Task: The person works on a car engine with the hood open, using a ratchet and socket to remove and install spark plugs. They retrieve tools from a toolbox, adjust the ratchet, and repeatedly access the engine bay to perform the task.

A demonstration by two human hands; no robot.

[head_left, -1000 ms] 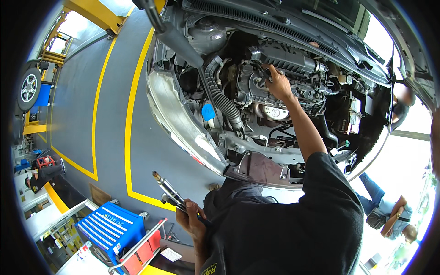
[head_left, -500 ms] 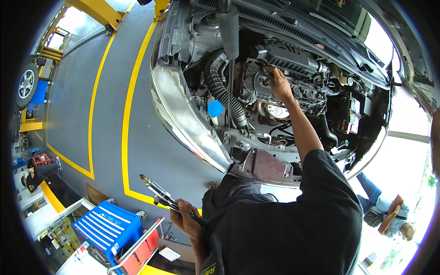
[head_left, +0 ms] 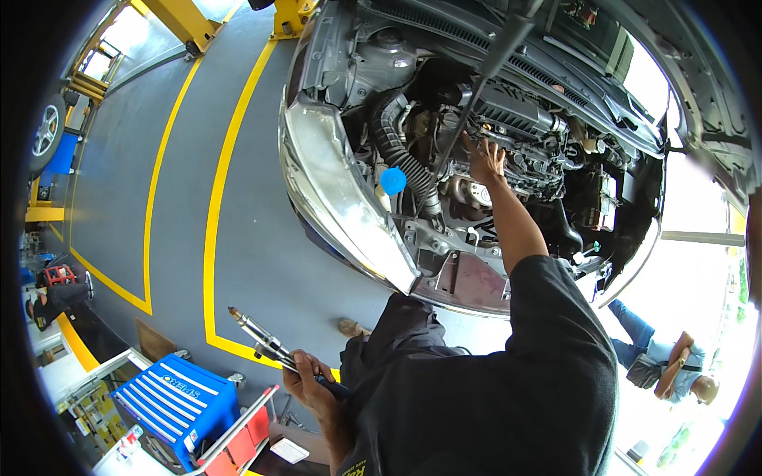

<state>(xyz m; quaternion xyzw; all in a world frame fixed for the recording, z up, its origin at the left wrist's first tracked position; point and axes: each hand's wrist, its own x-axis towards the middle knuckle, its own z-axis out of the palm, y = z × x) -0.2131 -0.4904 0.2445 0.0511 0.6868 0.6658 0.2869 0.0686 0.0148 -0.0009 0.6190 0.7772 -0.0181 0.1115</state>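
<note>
My left hand [head_left: 308, 382] is closed around the dark handle of a ratchet wrench. The ratchet wrench [head_left: 268, 343] has a chrome shaft pointing up and left, ending in a small brass-coloured tip. My right hand [head_left: 486, 161] reaches over the car engine [head_left: 528, 155] with its fingers spread, nothing visible in them. Those fingers are near or on the engine's top, in front of the black ribbed cover [head_left: 512, 109]; contact is hard to tell. Left of that hand are a black corrugated hose [head_left: 389, 127] and a blue cap [head_left: 393, 181].
A support pole [head_left: 508, 44] slants across the engine bay. The headlight [head_left: 337, 190] borders it on the left. A blue tool cabinet [head_left: 171, 401] and a red-panelled trolley [head_left: 248, 432] stand lower left. At right, another person [head_left: 675, 365] stands with arms folded.
My right hand has shifted slightly down on the engine, its fingers now more spread. The view has moved, so the car sits further right. The left hand keeps hold of the ratchet wrench.
</note>
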